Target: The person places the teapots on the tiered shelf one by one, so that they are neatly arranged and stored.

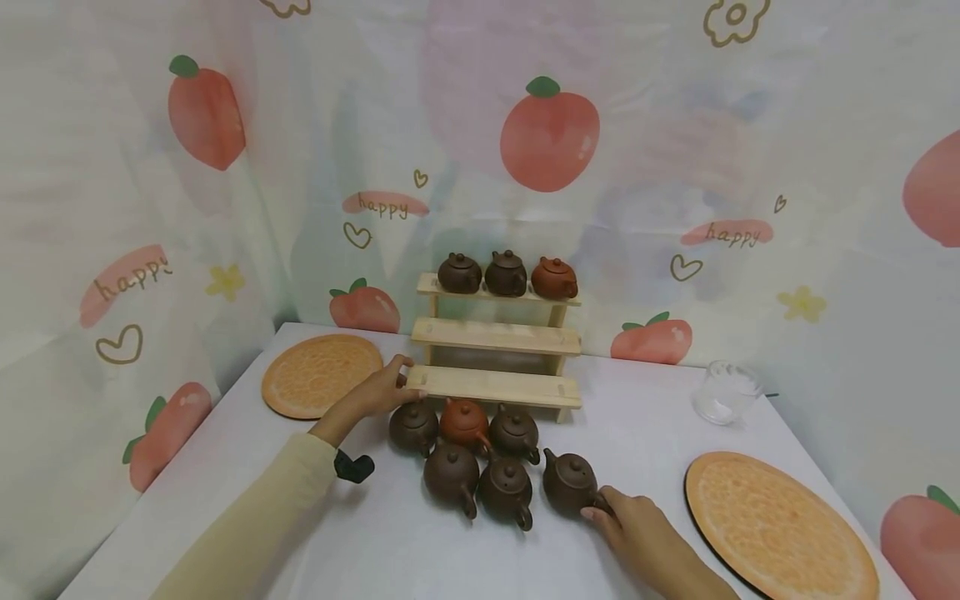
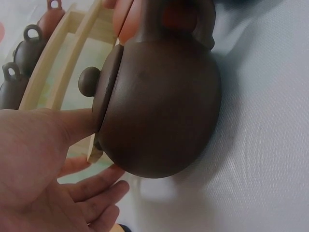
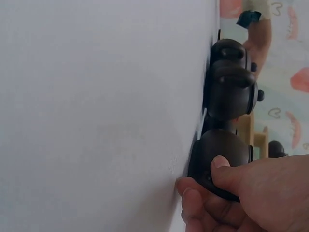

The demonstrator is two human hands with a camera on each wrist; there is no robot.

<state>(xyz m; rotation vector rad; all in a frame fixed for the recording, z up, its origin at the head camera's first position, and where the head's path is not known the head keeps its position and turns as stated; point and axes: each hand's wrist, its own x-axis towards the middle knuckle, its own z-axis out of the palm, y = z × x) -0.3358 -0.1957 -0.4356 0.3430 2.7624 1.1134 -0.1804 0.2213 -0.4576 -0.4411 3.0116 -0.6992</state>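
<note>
White cloth covers the table [image 1: 390, 550], with a peach-printed curtain [image 1: 225, 167] behind. Only the head view takes in the whole scene: one three-step wooden rack [image 1: 495, 337] at centre, three small clay teapots on its top step, six more grouped below it on the cloth, two round orange-slice mats and one clear glass cup [image 1: 723, 392] at right. The left hand [image 1: 378, 392] rests with relaxed fingers against the rack's lowest step, beside the dark brown teapot at the group's upper left [image 1: 412, 427]; its wrist view shows the thumb touching that pot's lid rim. The right hand [image 1: 637, 521] pinches the rightmost dark brown teapot [image 1: 570, 483], lower centre; its wrist view shows thumb and fingers curled round the pot's body.
</note>
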